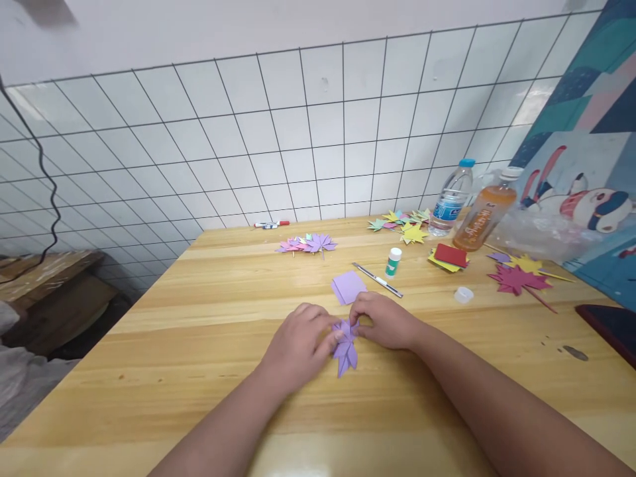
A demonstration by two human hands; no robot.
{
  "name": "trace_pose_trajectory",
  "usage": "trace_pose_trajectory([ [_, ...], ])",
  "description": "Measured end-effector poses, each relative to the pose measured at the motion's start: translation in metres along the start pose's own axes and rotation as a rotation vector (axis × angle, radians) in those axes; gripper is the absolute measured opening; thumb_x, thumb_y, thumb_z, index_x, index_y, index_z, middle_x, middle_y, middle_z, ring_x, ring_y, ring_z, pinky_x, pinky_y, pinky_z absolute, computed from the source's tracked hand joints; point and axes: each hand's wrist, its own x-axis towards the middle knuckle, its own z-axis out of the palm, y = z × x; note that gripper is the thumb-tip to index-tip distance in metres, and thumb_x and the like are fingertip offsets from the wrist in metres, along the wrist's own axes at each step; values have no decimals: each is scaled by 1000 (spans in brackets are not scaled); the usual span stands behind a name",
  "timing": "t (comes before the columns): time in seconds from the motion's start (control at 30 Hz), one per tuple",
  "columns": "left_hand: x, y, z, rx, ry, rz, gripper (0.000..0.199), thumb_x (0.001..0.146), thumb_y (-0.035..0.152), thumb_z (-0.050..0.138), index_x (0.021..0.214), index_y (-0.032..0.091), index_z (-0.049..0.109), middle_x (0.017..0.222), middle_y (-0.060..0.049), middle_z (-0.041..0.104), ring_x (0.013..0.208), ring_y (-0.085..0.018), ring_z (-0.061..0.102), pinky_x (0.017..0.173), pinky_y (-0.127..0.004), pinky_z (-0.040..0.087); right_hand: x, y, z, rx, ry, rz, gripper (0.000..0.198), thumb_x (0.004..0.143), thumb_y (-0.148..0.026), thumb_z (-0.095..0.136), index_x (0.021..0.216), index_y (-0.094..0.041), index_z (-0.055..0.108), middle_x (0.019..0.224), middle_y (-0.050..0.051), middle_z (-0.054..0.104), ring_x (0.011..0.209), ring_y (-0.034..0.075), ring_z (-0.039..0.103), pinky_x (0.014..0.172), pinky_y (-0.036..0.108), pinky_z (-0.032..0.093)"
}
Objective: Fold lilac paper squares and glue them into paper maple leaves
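Near the middle of the wooden table, a folded purple paper leaf (344, 354) lies between both hands, its lower points showing. My left hand (304, 344) pinches its left side with thumb and fingers. On the upper right, my right hand (381, 320) holds the leaf's edge between thumb and index finger. Just beyond the fingers rest squares of purple paper (348, 287). A utility knife (377, 279) lies slantwise behind my right hand, and a glue stick (393, 263) stands upright, uncapped, beside it.
A translucent cap (464, 295) sits right of the glue. Coloured paper squares (450, 257), a water bottle (451, 199) and an orange drink bottle (487, 209) stand farther right. Finished paper leaves (519, 279) lie at right, more leaves (320, 244) at the back, near markers (271, 224).
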Motion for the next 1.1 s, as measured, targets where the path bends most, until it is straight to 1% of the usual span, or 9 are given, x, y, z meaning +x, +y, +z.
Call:
trace_pose_trajectory([
  [0.1,3,-12,2,-116,126,-136,33,84,41,46,109,22,59,103,-7,60,101,-22,52,87,-39,41,0,-1,2,59,15,-16,5,72,-16,63,75,-19,62,85,3,60,85,15,55,77,28,42],
  [0.17,5,-22,5,-257,175,-229,42,83,44,47,118,22,52,115,-8,56,108,-22,50,91,-39,40,1,-3,2,139,54,-23,4,73,-16,63,74,-19,61,97,4,60,94,16,55,82,29,41],
  [0.3,9,-35,9,-632,168,-368,63,79,51,51,130,18,37,123,-15,51,118,-24,46,94,-39,39,3,-10,-2,241,182,-12,3,76,-18,60,75,-20,58,117,6,57,111,18,50,88,33,40],
  [0.4,10,-37,10,-929,113,-374,71,76,54,54,133,17,33,124,-17,51,117,-24,48,95,-38,38,4,-14,-5,243,316,-4,4,77,-19,59,74,-20,56,108,7,61,102,19,55,82,33,41],
  [0.5,11,-35,13,-1112,62,-333,76,72,50,62,133,18,31,122,-16,52,114,-24,51,95,-37,38,4,-16,-6,250,432,19,6,77,-22,60,72,-20,57,85,4,64,85,18,57,74,30,42],
  [0.63,12,-30,19,-1200,67,-329,72,69,40,69,129,17,37,116,-14,56,110,-23,53,93,-36,39,3,-17,-3,315,483,38,8,78,-24,59,72,-19,57,74,3,61,73,15,55,67,27,43],
  [0.8,13,-29,22,-1259,61,-383,47,68,29,71,108,14,53,98,-10,64,91,-18,60,86,-31,42,5,-15,4,376,467,95,8,76,-23,59,74,-19,52,74,1,58,69,14,52,64,26,42],
  [0.97,15,-30,22,-1196,146,-450,35,66,27,72,95,13,58,80,-5,66,75,-16,61,75,-29,45,8,-14,10,543,367,150,39,74,-20,58,108,-21,38,69,-4,52,59,11,49,59,24,42],
  [1.1,17,-34,24,-1115,231,-454,26,67,30,70,84,14,59,75,-3,65,69,-14,59,69,-25,45,7,-14,11,506,319,94,50,75,-23,58,119,-21,35,83,1,56,70,13,54,67,26,44],
])
